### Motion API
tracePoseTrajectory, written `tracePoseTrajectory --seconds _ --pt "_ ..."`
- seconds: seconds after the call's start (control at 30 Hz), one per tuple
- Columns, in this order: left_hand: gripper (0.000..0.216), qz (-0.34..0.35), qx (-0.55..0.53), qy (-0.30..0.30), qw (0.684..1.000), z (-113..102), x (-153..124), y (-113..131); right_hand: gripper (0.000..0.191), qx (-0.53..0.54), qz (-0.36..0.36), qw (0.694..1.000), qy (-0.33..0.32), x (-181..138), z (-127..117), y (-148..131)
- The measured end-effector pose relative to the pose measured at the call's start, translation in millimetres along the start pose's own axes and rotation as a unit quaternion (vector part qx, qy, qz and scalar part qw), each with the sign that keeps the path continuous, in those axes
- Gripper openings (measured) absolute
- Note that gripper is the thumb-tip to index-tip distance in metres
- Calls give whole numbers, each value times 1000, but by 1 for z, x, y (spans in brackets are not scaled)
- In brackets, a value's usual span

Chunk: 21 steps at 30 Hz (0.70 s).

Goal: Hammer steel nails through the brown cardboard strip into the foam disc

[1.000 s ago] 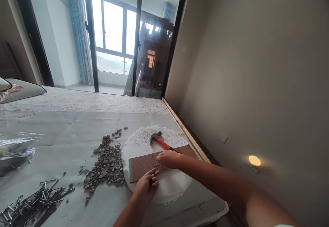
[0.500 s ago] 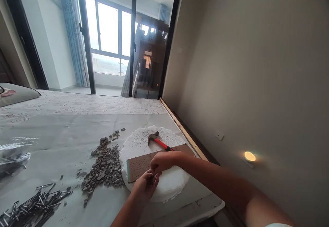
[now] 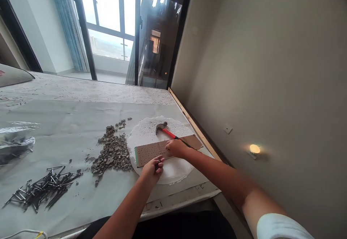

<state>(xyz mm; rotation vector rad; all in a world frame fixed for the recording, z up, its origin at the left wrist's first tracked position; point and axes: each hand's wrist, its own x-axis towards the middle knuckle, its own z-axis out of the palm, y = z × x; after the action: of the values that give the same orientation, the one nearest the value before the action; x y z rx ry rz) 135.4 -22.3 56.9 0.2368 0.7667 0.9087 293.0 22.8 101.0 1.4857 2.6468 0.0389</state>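
A brown perforated board (image 3: pixel 151 152) lies on a round white foam pad (image 3: pixel 173 170) on the covered bed. My left hand (image 3: pixel 153 168) rests at the board's near edge, its fingers pinched on small dark nails. My right hand (image 3: pixel 176 147) sits closed on the board's top, fingertips pressed down on something too small to make out. A hammer with a red handle (image 3: pixel 166 131) lies on the pad just behind the board.
A heap of grey rubble (image 3: pixel 112 153) lies left of the pad. Several loose nails (image 3: pixel 40 189) are piled at the near left, with a clear plastic bag (image 3: pixel 15 143) beyond. A wall runs along the right, with a small lit lamp (image 3: pixel 254 148).
My right hand came over to my left hand's fingertips, then went back onto the board. The view has tilted downward.
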Motion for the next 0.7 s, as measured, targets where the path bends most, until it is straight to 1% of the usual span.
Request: tracePoseTrajectory --seconds 0.13,0.23,0.37,0.6,0.7 --pt "30 -1 -14 -2 1000 -2 4 -1 19 -41 -33 998 -16 4 11 -14" --pt "31 -6 -16 1 1000 -3 5 -1 19 -68 -57 996 -24 6 11 -18" --pt "31 -13 -22 -14 1000 -3 3 0 19 -94 -88 991 -35 8 10 -18" --pt "29 -6 -18 3 1000 -2 0 1 18 -110 -107 987 -36 7 10 -19" --pt "29 -6 -16 -6 1000 -2 0 1 20 -111 -110 987 -35 6 13 -20"
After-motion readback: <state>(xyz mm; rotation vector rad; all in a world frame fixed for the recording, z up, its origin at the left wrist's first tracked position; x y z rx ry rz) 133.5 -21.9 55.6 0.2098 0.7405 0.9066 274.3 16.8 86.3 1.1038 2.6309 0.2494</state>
